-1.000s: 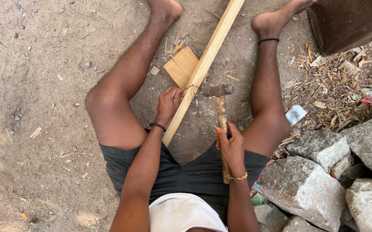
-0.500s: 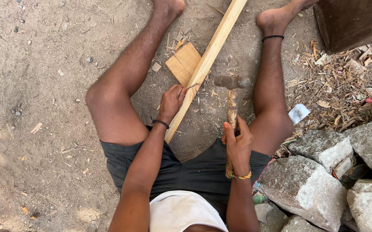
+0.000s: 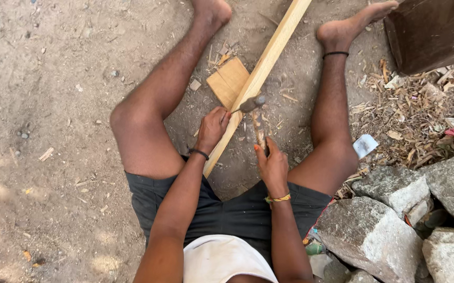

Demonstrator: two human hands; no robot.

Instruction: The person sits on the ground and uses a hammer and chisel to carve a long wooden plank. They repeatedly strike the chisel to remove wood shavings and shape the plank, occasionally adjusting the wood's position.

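Left hand (image 3: 212, 127) pinching nail (image 3: 236, 110) against plank (image 3: 269, 57); right hand (image 3: 271, 166) wrapped tight round hammer (image 3: 256, 112). Block (image 3: 227, 84) at 11 o'clock, rocks (image 3: 389, 220) at 4.

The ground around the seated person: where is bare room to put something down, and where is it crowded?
Bare dirt spreads wide beside the left knee. Between the legs it is crowded: the long wooden strip, the flat wood block and the hammer lie close. Wood chips and big stones fill the right side.

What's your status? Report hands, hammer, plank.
Left hand grips plank. Right hand holds hammer, head at plank's edge. Flat wood block beside it.
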